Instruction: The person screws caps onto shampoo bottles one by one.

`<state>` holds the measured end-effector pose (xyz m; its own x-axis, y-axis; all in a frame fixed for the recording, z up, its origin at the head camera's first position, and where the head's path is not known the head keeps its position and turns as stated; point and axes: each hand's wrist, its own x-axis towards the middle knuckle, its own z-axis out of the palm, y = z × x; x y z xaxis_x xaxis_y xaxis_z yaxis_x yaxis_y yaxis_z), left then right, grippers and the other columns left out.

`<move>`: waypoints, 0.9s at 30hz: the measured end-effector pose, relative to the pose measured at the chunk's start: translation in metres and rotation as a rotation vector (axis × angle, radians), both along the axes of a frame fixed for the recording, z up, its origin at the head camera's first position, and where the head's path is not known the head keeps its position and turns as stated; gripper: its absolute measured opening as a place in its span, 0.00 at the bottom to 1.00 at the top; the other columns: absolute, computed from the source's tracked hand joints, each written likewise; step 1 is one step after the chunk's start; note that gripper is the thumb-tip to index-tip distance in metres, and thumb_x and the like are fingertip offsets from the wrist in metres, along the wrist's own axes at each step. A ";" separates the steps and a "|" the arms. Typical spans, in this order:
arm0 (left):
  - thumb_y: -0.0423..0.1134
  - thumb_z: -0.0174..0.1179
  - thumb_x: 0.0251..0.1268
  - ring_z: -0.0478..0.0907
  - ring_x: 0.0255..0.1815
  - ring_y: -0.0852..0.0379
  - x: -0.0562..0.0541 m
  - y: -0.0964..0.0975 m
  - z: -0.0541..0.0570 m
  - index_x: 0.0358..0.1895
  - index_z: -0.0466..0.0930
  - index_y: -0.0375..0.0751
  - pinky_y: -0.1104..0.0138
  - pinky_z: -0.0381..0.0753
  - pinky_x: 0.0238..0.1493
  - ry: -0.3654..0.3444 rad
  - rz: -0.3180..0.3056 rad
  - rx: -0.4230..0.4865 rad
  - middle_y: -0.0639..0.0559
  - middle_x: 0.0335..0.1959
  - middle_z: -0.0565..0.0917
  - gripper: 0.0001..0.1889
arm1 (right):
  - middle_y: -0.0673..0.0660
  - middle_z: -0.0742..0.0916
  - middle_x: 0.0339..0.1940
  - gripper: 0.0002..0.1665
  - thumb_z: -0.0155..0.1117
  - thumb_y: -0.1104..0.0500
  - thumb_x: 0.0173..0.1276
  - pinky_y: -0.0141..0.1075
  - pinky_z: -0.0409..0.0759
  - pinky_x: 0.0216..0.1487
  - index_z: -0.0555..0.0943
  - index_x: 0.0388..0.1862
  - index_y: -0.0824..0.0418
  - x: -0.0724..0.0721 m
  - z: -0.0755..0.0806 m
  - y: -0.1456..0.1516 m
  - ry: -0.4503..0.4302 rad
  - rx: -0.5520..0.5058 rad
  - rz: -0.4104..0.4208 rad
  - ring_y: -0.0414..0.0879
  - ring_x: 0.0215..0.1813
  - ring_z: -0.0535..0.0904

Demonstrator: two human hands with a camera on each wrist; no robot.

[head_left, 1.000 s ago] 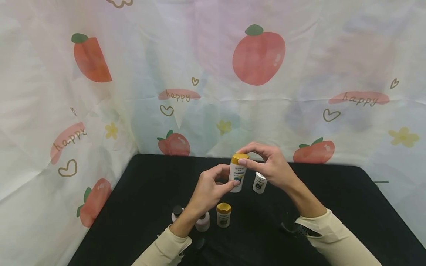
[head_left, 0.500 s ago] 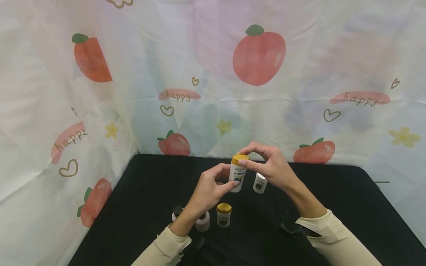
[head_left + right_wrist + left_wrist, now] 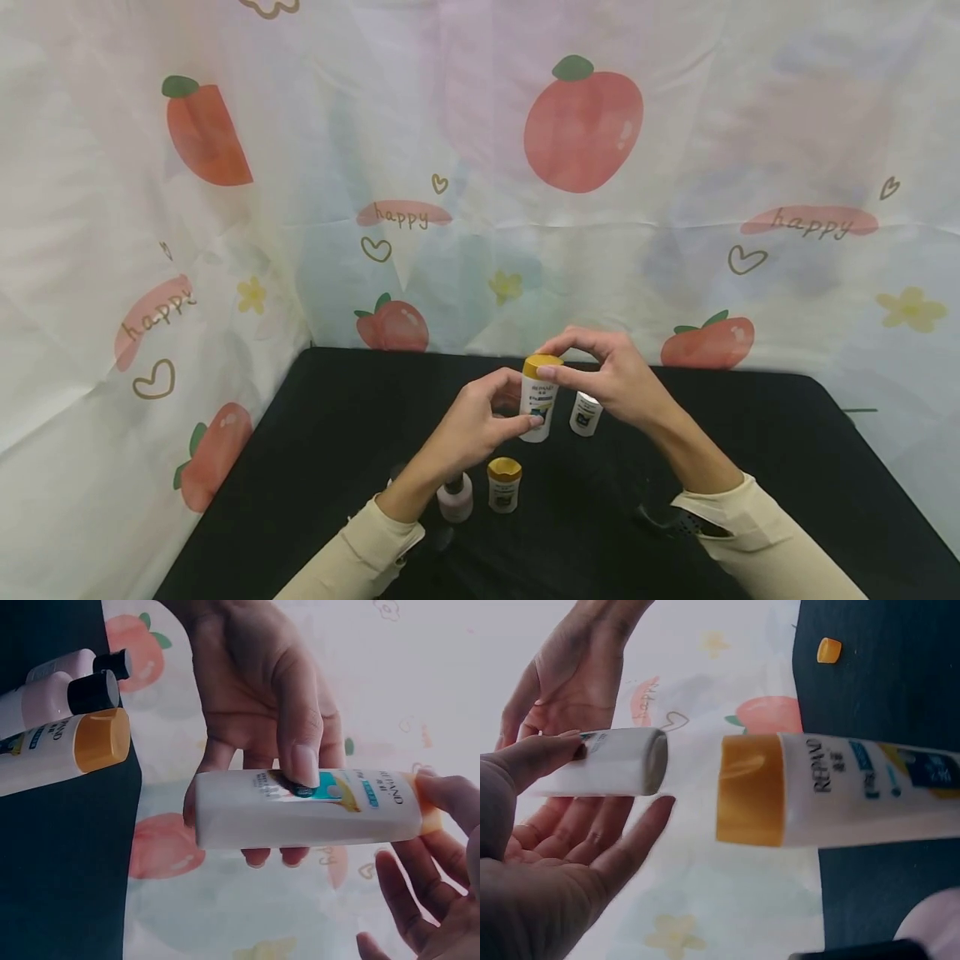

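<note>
In the head view my left hand grips the body of a white shampoo bottle above the table, thumb across its front label. My right hand pinches the bottle's yellow cap between thumb and fingers. The right wrist view shows the left thumb on the label of the held bottle, with the right fingers at its capped end. In the left wrist view the bottle's bottom faces the camera, and the cap end is hidden there.
A second yellow-capped bottle stands on the black table, beside a pinkish black-capped bottle; another is mostly behind the left wrist. A white-topped bottle stands near the right hand. A loose orange cap lies on the table.
Both hands and the bottle have come down slightly. The left forearm has shifted a little left, covering more of the far-left bottle. The grip looks the same.
</note>
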<state>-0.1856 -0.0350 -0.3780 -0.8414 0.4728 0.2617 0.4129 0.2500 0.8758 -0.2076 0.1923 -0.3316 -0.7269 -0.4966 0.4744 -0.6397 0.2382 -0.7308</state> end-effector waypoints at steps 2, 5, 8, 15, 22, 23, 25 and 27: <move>0.37 0.70 0.65 0.84 0.49 0.63 -0.002 0.000 0.003 0.57 0.78 0.46 0.68 0.83 0.51 -0.022 -0.020 -0.023 0.56 0.48 0.84 0.19 | 0.48 0.87 0.45 0.14 0.71 0.65 0.68 0.41 0.75 0.61 0.86 0.48 0.49 0.001 -0.001 0.001 -0.012 0.017 -0.003 0.46 0.52 0.80; 0.40 0.70 0.66 0.84 0.50 0.63 -0.005 0.000 0.006 0.56 0.79 0.46 0.68 0.84 0.49 -0.038 -0.041 -0.045 0.56 0.48 0.84 0.17 | 0.47 0.86 0.46 0.14 0.71 0.63 0.68 0.44 0.73 0.62 0.86 0.48 0.46 0.002 -0.001 0.002 -0.032 0.047 -0.004 0.45 0.54 0.80; 0.42 0.70 0.66 0.83 0.49 0.63 -0.006 0.000 0.010 0.54 0.80 0.48 0.67 0.84 0.47 -0.037 -0.040 -0.061 0.58 0.47 0.85 0.16 | 0.46 0.86 0.47 0.14 0.72 0.62 0.68 0.43 0.74 0.62 0.86 0.49 0.45 0.003 -0.003 0.003 -0.023 0.071 0.002 0.44 0.55 0.79; 0.43 0.71 0.65 0.81 0.45 0.62 -0.006 0.002 0.016 0.52 0.82 0.48 0.67 0.83 0.43 0.039 -0.004 -0.086 0.58 0.44 0.84 0.15 | 0.48 0.83 0.49 0.17 0.73 0.64 0.66 0.37 0.77 0.55 0.85 0.50 0.47 0.003 -0.010 0.006 0.024 0.065 0.038 0.45 0.53 0.77; 0.40 0.71 0.64 0.82 0.44 0.63 -0.008 0.007 0.014 0.50 0.83 0.46 0.69 0.82 0.43 0.061 -0.003 -0.101 0.58 0.43 0.85 0.13 | 0.47 0.84 0.49 0.14 0.72 0.61 0.68 0.39 0.78 0.56 0.85 0.50 0.46 0.006 -0.016 0.009 -0.039 0.078 0.024 0.44 0.53 0.79; 0.40 0.72 0.64 0.82 0.44 0.63 -0.008 0.008 0.013 0.49 0.83 0.46 0.69 0.82 0.43 0.061 -0.004 -0.106 0.58 0.43 0.85 0.13 | 0.46 0.84 0.49 0.14 0.72 0.61 0.69 0.39 0.77 0.56 0.85 0.50 0.46 0.006 -0.017 0.009 -0.044 0.082 0.023 0.44 0.53 0.79; 0.39 0.72 0.64 0.82 0.45 0.63 -0.009 0.009 0.012 0.49 0.83 0.46 0.69 0.82 0.43 0.065 -0.004 -0.115 0.58 0.43 0.85 0.12 | 0.47 0.85 0.49 0.14 0.71 0.60 0.69 0.39 0.77 0.57 0.85 0.51 0.46 0.006 -0.020 0.009 -0.056 0.088 0.022 0.44 0.54 0.79; 0.39 0.72 0.64 0.81 0.45 0.63 -0.010 0.009 0.010 0.48 0.83 0.47 0.69 0.82 0.44 0.072 -0.003 -0.127 0.58 0.43 0.85 0.12 | 0.47 0.84 0.49 0.15 0.71 0.60 0.69 0.39 0.76 0.58 0.85 0.52 0.46 0.007 -0.022 0.010 -0.071 0.095 0.022 0.45 0.54 0.79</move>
<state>-0.1953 -0.0256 -0.3680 -0.8211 0.5083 0.2596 0.4747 0.3556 0.8051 -0.2010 0.2026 -0.3535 -0.7451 -0.5535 0.3721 -0.5933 0.2952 -0.7489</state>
